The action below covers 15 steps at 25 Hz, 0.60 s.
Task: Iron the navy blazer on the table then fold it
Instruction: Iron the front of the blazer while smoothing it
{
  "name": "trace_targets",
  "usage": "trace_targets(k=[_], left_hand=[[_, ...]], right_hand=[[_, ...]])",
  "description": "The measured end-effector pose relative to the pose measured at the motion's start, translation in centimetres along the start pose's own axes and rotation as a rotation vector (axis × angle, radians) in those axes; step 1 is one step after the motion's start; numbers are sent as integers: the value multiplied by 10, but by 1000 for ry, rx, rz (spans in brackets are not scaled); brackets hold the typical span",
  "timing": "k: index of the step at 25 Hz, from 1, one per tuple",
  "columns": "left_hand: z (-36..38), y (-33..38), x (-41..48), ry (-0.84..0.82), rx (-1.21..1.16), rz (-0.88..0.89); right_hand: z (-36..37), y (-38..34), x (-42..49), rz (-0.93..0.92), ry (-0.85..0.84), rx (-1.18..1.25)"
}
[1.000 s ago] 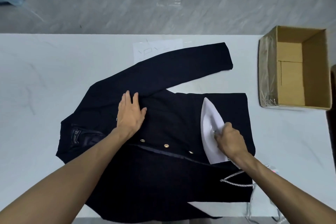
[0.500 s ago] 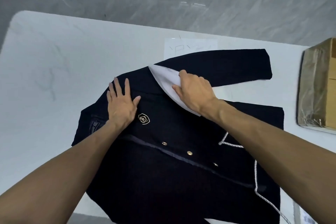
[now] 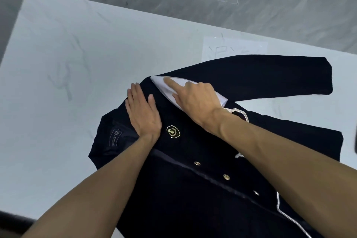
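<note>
Navy blazer [image 3: 212, 189] is spread on the white table [image 3: 77, 63]. Left hand [image 3: 144, 111] presses it flat, fingers straight. The gold crest [image 3: 173, 131] sits by that wrist. Right hand [image 3: 195, 100] grips the iron [image 3: 161, 88] just beside the left fingertips, index stretched along the top. Neck label [image 3: 116, 137] is too small to read tbh.

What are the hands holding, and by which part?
Right hand grips the iron from on top; left hand only presses flat on the blazer.

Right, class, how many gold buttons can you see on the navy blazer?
3, in a diagonal row down the navy blazer: upper button, middle button, lower button. The right forearm may hide more.
</note>
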<state>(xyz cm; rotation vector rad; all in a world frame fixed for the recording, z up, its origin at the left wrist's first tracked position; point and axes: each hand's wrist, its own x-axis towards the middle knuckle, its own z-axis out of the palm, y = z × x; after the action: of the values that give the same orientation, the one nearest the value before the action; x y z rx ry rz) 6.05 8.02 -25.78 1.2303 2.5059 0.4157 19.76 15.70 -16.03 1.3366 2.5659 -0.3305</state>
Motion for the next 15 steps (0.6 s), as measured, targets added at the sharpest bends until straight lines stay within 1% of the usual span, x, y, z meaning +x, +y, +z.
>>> trace_targets(k=[3,8,15], left_hand=[[11,4,0,-3,136,-23],[11,3,0,-5,142,-37],[11,2,2,-15,133,-55]], right_hand=[[1,1,3,-18,-19,7],[-9,-6,14,-29,-50,146],[-10,-6,18,-34,-84,169]])
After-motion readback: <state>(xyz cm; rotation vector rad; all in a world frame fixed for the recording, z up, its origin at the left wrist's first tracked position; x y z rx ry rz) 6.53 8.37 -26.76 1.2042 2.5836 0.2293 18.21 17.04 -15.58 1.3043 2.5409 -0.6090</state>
